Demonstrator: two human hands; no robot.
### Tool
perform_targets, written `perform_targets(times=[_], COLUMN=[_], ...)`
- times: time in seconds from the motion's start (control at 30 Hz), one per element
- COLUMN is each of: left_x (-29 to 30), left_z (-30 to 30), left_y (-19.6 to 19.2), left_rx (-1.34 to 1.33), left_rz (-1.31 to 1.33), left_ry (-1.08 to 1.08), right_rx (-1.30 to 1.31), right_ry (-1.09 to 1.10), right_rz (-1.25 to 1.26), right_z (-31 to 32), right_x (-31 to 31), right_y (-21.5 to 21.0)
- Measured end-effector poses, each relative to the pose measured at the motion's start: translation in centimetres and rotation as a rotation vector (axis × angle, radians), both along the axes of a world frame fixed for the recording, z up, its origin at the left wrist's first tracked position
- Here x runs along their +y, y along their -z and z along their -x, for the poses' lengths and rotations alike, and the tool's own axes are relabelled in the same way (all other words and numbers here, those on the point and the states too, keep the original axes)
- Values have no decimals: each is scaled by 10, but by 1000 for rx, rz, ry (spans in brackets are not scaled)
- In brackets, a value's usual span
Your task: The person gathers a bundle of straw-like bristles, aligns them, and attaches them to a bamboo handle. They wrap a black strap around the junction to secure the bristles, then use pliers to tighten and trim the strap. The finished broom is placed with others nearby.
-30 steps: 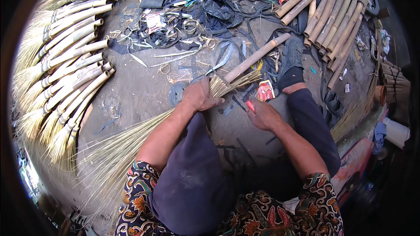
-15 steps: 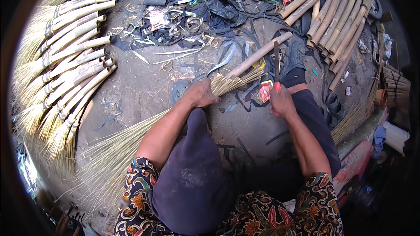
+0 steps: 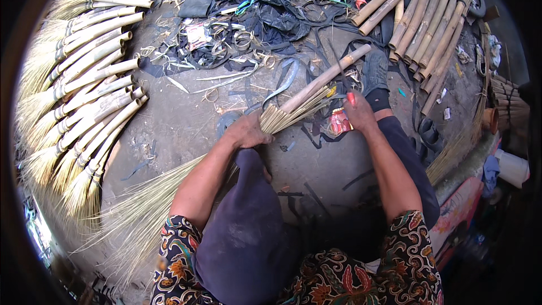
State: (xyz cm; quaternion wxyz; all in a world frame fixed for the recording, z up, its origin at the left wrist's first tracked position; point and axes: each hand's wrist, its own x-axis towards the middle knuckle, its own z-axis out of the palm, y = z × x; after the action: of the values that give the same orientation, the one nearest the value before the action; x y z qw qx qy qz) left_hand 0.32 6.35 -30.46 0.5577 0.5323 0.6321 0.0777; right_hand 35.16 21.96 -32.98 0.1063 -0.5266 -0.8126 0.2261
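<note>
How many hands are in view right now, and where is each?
2. The left hand grips the straw bundle below the bamboo pole; the right hand holds a red-handled tool beside the pole. Both show, though some fingers are hidden.

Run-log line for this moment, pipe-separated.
left hand: grips straw bundle | right hand: holds red-handled knife | bamboo handle: lies along straw | left side: bamboo-handled brooms

Bare floor [image 3: 307,155] between the hands [image 3: 247,130], bamboo pole [image 3: 316,83] crossing just ahead, scrap heap [image 3: 248,28] beyond, brooms [image 3: 101,74] walling the left
</note>
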Motion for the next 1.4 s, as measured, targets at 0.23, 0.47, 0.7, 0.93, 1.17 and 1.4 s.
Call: perform_targets(times=[0.23,0.47,0.7,0.93,1.17,1.4], left_x=[10,9,19,24,27,10], left_z=[-6,-11,-14,-18,-22,-26], left_y=[18,17,32,27,21,-1], left_rx=[-23,36,-81,-91,-100,416], left_rz=[74,-2,75,33,-43,31], left_ry=[9,-54,11,0,18,3], right_rx=[-294,178,-308,-217,-173,-97], right_ry=[-419,481,-352,-25,134,144], right_rz=[404,851,261,753,785,650], right_z=[-10,-11,-8,37,43,43], right_x=[-37,-31,-53,-80,-106,-105], right_y=[-39,-55,-58,-93,-79,-61])
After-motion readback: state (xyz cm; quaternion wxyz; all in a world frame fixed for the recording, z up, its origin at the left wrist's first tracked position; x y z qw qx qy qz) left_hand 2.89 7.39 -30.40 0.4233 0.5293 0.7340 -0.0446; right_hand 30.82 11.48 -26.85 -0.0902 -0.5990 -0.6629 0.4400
